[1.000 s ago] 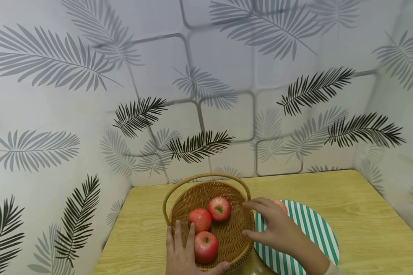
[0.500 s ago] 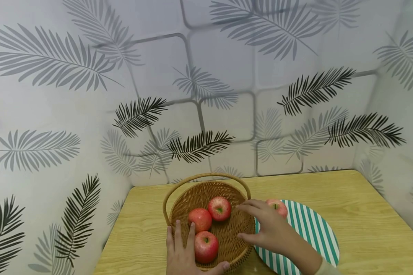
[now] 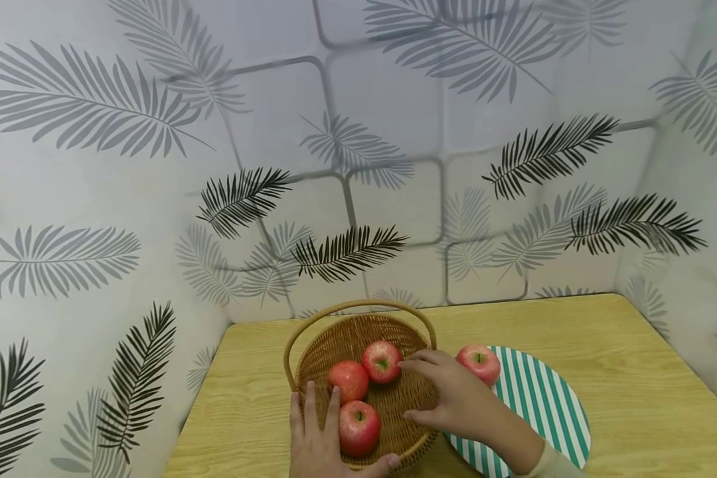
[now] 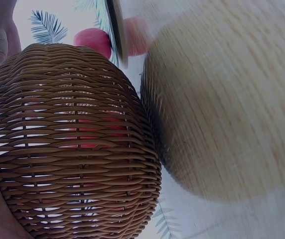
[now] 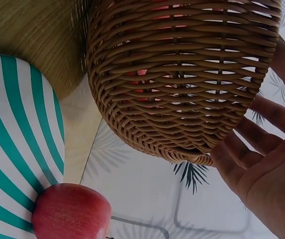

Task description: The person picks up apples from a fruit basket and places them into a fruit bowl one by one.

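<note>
A brown wicker basket point(image 3: 409, 411) with an arched handle point(image 3: 358, 304) stands on the table. Three red apples lie inside: one at the back point(image 3: 382, 362), a middle one point(image 3: 348, 380) and a front one point(image 3: 360, 430). My left hand point(image 3: 318, 443) rests at the basket's near left rim, fingers extended, the index fingertip right by the middle apple. Over the right rim reaches my right hand point(image 3: 457, 401), thumb and fingers apart, nothing between them; its fingertips are close to the back apple. The right wrist view shows this hand's fingers point(image 5: 262, 134) beside the woven wall.
A round board with green and white stripes point(image 3: 540, 398) lies right of the basket, partly under my right forearm. Another red apple point(image 3: 479, 364) sits at its far left edge. Behind the wooden table point(image 3: 633, 372) rises a leaf-patterned wall point(image 3: 394, 199).
My right hand has moved left over the rim, farther into the basket, uncovering the apple by the striped board. My left hand and the basket have stayed in place.
</note>
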Demonstrator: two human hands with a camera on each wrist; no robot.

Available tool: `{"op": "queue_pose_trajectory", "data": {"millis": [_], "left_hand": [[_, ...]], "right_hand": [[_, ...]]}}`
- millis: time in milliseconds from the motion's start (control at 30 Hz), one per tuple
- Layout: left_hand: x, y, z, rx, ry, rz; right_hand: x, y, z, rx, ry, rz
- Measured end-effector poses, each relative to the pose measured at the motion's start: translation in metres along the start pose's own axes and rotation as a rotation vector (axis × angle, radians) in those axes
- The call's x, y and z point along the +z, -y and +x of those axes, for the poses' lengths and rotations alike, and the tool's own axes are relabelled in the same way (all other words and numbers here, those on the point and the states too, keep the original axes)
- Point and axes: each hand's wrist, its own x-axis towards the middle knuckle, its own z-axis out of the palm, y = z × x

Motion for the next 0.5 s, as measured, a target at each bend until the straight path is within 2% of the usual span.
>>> {"op": "queue_pose_trajectory", "data": {"millis": [167, 500], "left_hand": [[0.001, 0.001, -0.001, 0.013, -0.019, -0.008], [0.000, 0.001, 0.001, -0.012, 0.022, -0.011]], "right_hand": [[0.004, 0.000, 0.004, -0.025, -0.006, -0.018], [0.011, 0.001, 0.018, -0.085, -0.020, -0.035]]}}
